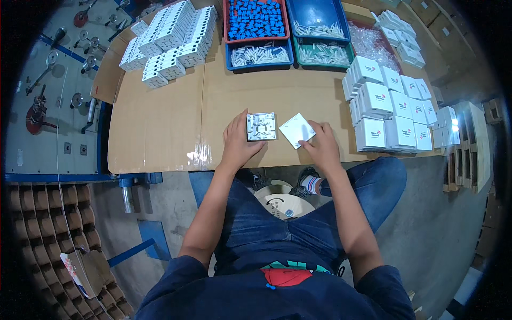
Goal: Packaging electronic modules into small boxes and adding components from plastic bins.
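Note:
My left hand [238, 143] is closed around the left and near sides of a small white square box [261, 127], whose upper face shows moulded inner parts. To the right of it, a flat white square cover [296, 129] is held turned like a diamond, a short gap away from the box. My right hand [324, 148] pinches that cover at its right corner, thumb on top; the fingers underneath are partly hidden. Both things are at the near part of the cardboard-covered table [165, 122].
White units with dark slots [173, 40] are stacked at the back left. A red tray [229, 21] of blue parts, and blue [261, 68] and green [325, 66] trays of white sticks, stand at the back. Stacked white boxes [392, 106] fill the right side, before a bin of clear bags [373, 45].

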### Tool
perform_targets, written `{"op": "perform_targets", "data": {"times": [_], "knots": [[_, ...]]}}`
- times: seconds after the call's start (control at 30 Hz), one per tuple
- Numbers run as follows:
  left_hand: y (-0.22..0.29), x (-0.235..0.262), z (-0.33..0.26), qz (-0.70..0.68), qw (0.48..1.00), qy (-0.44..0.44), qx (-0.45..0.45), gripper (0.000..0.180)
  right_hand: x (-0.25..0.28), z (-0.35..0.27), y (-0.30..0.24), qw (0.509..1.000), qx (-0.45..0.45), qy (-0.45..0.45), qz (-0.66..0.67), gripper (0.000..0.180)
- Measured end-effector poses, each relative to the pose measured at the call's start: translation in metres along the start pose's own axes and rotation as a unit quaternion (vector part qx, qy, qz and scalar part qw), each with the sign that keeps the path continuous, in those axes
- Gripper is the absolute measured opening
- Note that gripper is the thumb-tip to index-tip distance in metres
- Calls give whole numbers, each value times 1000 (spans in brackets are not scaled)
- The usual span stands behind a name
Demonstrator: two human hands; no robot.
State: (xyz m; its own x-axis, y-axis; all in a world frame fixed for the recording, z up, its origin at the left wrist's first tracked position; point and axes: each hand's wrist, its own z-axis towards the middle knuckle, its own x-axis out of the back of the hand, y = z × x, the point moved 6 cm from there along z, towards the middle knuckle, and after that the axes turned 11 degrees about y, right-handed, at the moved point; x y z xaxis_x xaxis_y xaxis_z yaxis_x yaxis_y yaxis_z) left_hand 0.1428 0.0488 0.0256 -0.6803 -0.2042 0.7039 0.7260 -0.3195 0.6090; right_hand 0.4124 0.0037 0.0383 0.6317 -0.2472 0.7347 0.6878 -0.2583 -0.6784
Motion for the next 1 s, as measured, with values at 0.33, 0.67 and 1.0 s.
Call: {"op": "perform_targets", "data": {"times": [0.33, 0.67, 1.0], "knots": [[-8, -4, -10, -25, 999, 28, -11, 98, -18, 6, -6, 966, 255, 43, -3, 45], [-5, -6, -14, 0, 1000, 23, -11, 94, -19, 4, -4, 971, 218, 99, 3, 46], [3, -7, -9, -15, 998, 21, -50, 104, -2, 7, -6, 958, 238, 149, 63, 34]]}}
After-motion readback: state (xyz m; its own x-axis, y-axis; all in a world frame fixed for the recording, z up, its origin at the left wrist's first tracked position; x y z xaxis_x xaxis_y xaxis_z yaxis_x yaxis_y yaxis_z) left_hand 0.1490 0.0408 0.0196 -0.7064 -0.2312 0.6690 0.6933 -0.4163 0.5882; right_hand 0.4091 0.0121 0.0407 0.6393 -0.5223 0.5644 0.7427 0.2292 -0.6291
